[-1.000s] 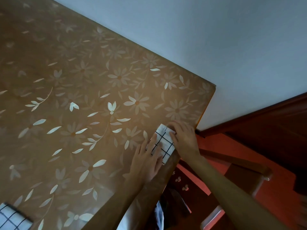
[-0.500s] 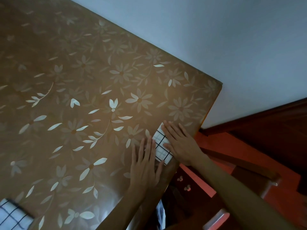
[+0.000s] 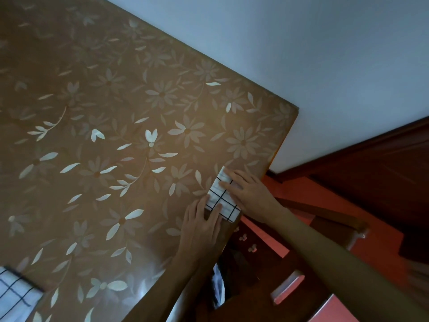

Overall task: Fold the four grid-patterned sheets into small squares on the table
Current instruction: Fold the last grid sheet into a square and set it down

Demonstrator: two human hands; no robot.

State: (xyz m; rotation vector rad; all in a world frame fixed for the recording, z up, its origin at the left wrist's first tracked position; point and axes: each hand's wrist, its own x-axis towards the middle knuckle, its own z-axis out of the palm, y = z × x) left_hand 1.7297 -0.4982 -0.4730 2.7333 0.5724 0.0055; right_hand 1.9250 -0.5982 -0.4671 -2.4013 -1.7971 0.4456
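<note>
A small folded sheet (image 3: 222,201), white with a black grid, lies flat on the table (image 3: 116,135) at its near edge, close to the table's right corner. One end of the sheet reaches just over that near edge.

The right hand (image 3: 249,194) lies palm down on the sheet's right side, fingers stretched out flat and close together, pressing on the paper; it grips nothing. The fingertips reach the sheet's far end. The left hand (image 3: 200,225) also lies palm down, fingers straight and slightly spread, at the sheet's left and near side. Its fingertips touch the paper's edge and the thumb lies on the sheet; it holds nothing either. Both forearms come in from beyond the near edge of the table.

A second grid sheet (image 3: 16,296) rests on the table well apart from the first, far along the near edge toward the left, only partly in view.

The table's top is brown with a pale flower and leaf pattern. Past its far edge is a plain light wall (image 3: 301,54). Below the right corner are dark red-brown wooden furniture (image 3: 371,170) and an orange-red floor (image 3: 276,242).
</note>
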